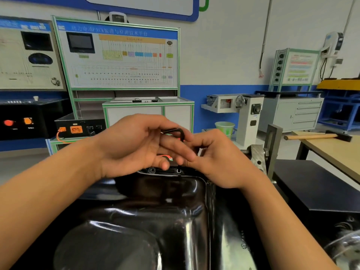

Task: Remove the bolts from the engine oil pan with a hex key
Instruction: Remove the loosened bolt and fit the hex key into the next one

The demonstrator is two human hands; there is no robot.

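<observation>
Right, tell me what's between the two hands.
The black hex key, its bend showing between the left hand and right hand above the oil pan, in the head view.

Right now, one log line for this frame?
left hand: holds hex key top arm | right hand: pinches its lower shaft | site: oil pan far rim
</observation>
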